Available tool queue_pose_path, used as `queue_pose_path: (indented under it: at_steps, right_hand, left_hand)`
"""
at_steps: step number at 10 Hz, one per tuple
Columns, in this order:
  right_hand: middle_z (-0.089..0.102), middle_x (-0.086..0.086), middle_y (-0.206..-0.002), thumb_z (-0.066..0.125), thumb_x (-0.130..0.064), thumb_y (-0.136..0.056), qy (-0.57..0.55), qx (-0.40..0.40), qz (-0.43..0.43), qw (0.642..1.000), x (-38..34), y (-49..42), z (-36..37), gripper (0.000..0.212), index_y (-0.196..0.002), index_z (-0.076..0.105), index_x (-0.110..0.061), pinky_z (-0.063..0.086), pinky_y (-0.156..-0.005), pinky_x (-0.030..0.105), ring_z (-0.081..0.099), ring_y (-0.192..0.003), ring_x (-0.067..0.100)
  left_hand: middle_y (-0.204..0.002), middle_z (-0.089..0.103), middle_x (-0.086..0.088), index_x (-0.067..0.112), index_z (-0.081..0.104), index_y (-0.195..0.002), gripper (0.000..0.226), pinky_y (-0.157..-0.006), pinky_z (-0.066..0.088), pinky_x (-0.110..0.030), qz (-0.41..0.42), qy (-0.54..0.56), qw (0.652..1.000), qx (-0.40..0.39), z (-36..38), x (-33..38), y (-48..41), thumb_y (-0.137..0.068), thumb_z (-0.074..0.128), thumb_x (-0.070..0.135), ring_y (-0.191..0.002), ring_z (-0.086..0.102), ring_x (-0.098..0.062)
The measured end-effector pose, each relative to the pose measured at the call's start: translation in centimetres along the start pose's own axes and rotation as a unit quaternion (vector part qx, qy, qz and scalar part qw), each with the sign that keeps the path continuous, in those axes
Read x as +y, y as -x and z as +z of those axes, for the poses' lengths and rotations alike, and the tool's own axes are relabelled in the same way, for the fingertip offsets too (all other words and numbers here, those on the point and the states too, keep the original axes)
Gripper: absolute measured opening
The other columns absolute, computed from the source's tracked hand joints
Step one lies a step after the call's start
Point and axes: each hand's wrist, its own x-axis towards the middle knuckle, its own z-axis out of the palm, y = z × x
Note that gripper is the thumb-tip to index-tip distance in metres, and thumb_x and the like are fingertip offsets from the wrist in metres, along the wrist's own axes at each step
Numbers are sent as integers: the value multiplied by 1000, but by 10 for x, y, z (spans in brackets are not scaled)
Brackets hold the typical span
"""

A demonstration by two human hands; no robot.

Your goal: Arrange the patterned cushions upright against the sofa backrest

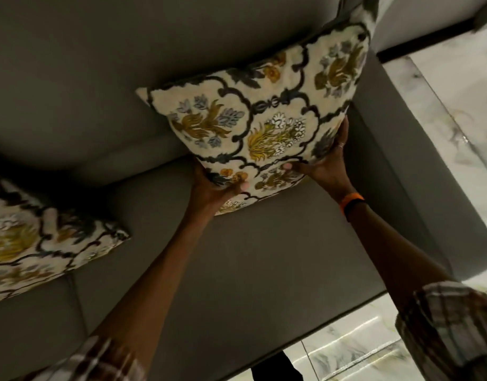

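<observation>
your left hand (217,188) grips the bottom edge of the patterned cushion (264,127) at six o'clock, thumb curled on its face; your right hand (327,158) clasps the corner at four o'clock. the cushion leans on the backrest (99,64) near the armrest (388,138). let go early and i expect it slumps forward. the second cushion (39,243) lies flat at nine o'clock.

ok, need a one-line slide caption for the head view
Both hands, left and right, press a floral cushion against the grey sofa backrest; second cushion lies flat.
</observation>
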Motion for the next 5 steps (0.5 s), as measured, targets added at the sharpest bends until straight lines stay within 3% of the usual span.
queue_pose_path:
  at_steps: [1, 2, 3, 4, 5]
  right_hand:
    - [26, 15, -173, 105, -16, -59, -8, 3, -14, 1000, 0, -10, -12, 154, -166, -4, -1, 37, -128, 54, 34, -161, 27]
    - [26, 16, -173, 106, -39, -56, -9, 13, -23, 1000, 2, -11, -18, 158, -168, 0, -5, 39, -127, 58, 33, -161, 29]
    - [17, 15, -175, 99, -62, -50, 29, 22, 4, 999, -4, -6, -14, 164, -169, 0, -9, 34, -129, 58, 23, -164, 32]
    - [14, 14, -176, 99, -58, -56, 60, 67, 20, 996, -3, 11, -2, 155, -170, 4, -11, 28, -131, 60, 17, -165, 32]
    - [16, 18, -176, 93, -58, -70, 158, 165, -4, 974, -5, 45, 25, 130, -167, 20, -10, 24, -132, 61, 16, -164, 34]
  left_hand:
    - [-151, 53, -17, 2, 36, -151, 107, -116, 47, -49, 6, -1, 1000, 1, 22, 6, 1, -64, 97, 15, -142, 52, -26]
    - [-151, 53, -11, 7, 37, -150, 93, -116, 47, -36, 18, 14, 999, 43, 35, 13, -5, -73, 89, 2, -141, 52, -20]
    - [-150, 51, -7, 15, 32, -151, 96, -118, 44, -37, 11, 12, 997, 71, 33, 16, -14, -74, 89, 2, -140, 48, -17]
    - [-155, 45, -6, 11, 27, -155, 102, -119, 42, -33, 40, -5, 997, 61, 25, 10, -13, -74, 90, 5, -144, 44, -13]
    - [-165, 31, -7, 13, 13, -162, 116, -123, 40, -45, 91, -93, 988, 83, 12, 5, 1, -76, 91, 27, -152, 33, -18]
